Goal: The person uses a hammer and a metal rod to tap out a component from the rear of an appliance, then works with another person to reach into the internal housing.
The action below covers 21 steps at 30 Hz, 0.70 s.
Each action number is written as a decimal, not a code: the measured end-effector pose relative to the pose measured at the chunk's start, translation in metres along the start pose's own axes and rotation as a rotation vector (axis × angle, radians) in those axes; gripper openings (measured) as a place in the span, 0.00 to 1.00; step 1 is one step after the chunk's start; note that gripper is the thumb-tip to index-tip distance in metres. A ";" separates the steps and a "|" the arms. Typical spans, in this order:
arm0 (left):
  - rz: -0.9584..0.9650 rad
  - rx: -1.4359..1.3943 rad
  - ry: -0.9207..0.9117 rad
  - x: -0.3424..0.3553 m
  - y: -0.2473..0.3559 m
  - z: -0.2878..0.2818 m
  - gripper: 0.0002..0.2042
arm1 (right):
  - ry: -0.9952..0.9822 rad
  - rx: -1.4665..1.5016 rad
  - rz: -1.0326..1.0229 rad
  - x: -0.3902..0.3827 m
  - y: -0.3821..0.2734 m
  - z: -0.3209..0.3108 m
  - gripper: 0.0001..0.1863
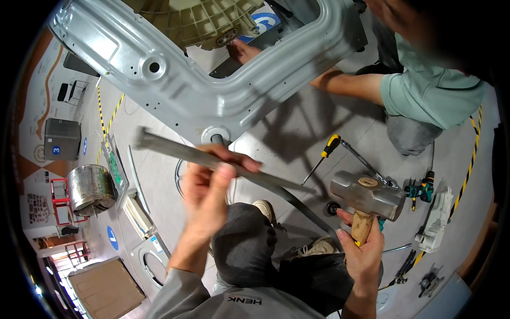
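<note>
My left hand (204, 196) is closed round the middle of a long flat steel chisel (172, 149), which slants down to a thin tip on the right. The chisel is slightly blurred. In my right hand (362, 250) a hammer (348, 190) is gripped by its wooden handle, close under the heavy metal head. Just beyond my left hand is a grey sheet-metal appliance cabinet (180, 93), with a round foot at its near corner. A pale ribbed plastic tub (194, 21) shows through its opening. A dark hose (297, 204) runs below the chisel.
At the right, a person in a green sleeve (406, 87) reaches one hand into the cabinet. A yellow-and-black screwdriver (323, 157), a ratchet wrench (366, 159) and a cordless drill (423, 187) lie on the floor. A metal drum (91, 189) and a front panel (151, 260) are at left.
</note>
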<state>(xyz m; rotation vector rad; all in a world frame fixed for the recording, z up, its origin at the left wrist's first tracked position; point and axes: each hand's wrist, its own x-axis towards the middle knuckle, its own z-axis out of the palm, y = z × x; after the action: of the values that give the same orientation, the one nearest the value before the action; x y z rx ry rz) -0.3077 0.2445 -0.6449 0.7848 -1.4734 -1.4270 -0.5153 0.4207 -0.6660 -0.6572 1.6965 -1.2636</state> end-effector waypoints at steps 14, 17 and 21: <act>0.296 -0.118 0.342 0.112 0.112 -0.172 0.10 | -0.043 -0.022 -0.026 -0.003 -0.005 0.001 0.19; 0.239 -0.255 0.271 0.116 0.103 -0.198 0.11 | -0.058 -0.022 -0.035 -0.006 -0.010 0.004 0.19; 0.338 -0.119 0.276 0.120 0.108 -0.121 0.10 | 0.020 0.071 -0.028 -0.009 -0.003 -0.012 0.19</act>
<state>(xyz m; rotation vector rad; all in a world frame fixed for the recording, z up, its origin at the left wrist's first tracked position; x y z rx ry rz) -0.2270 0.1008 -0.5283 0.5983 -1.2287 -1.0921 -0.5223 0.4327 -0.6591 -0.6301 1.6563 -1.3477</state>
